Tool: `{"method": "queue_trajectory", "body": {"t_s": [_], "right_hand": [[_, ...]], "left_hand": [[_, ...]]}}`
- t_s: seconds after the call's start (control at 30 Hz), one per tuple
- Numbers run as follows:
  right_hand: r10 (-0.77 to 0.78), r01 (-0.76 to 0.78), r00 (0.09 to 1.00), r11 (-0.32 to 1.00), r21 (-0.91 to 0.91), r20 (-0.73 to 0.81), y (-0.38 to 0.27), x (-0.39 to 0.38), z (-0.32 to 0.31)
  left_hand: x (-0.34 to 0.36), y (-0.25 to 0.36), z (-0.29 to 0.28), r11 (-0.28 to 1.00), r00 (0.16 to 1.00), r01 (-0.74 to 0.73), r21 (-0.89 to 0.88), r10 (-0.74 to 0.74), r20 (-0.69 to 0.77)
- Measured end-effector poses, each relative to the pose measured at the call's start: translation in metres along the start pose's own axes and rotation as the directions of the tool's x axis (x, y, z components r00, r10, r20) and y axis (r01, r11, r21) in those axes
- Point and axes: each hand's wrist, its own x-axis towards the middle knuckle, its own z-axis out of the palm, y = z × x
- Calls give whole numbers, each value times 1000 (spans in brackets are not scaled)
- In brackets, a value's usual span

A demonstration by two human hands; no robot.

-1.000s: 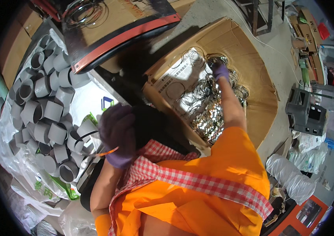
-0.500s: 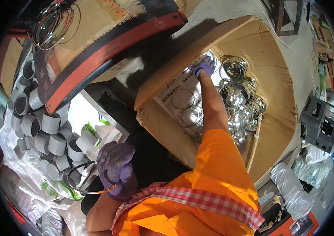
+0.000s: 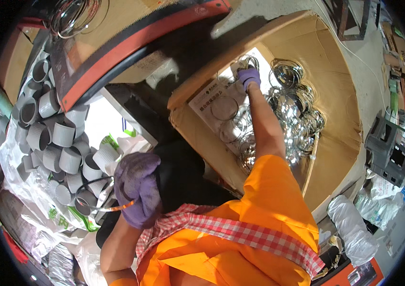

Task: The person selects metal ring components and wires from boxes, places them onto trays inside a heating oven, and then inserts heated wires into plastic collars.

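A thin metal ring hangs out to the left from my left hand, whose purple-gloved fingers are closed on it in front of my body. Deep inside a large cardboard box, my right hand, also in a purple glove, has its fingers curled at several thin metal rings; the fingertips are partly hidden. Beneath that arm a white printed sheet lies against the box's side, with loose rings over it. A heap of shiny metal rings fills the middle of the box.
At left, many grey ribbed plastic cups or sleeves lie piled on white plastic bags. A red-and-black-edged panel juts in above, with coiled rings on top. To the right of the box are a dark plastic frame and plastic-wrapped bundles.
My right hand has drawn slightly back toward me and its fingers have curled in at the rings. My left hand has shifted a little left and up, still with its ring.
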Motion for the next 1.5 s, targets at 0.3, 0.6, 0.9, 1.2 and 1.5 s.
{"method": "queue_trajectory", "body": {"t_s": [0.3,0.6,0.9,1.2,1.5], "right_hand": [[16,467,870,292,835,-492,-5,-59,-69],[-19,105,986,839,-533,164,14,-73,14],[-88,179,983,683,-708,163,19,-89,39],[-245,227,969,929,-293,-24,-24,-71,-28],[-317,487,869,406,-774,381,0,-136,-55]], "left_hand": [[-20,5,-5,990,984,101,-99,-114,-136],[-21,6,-12,997,994,37,-67,-44,-103],[-20,6,-12,995,996,53,-80,-58,-60],[-26,8,-11,993,983,97,-68,-107,-149],[-28,11,-13,999,984,40,17,-37,-176]]}}
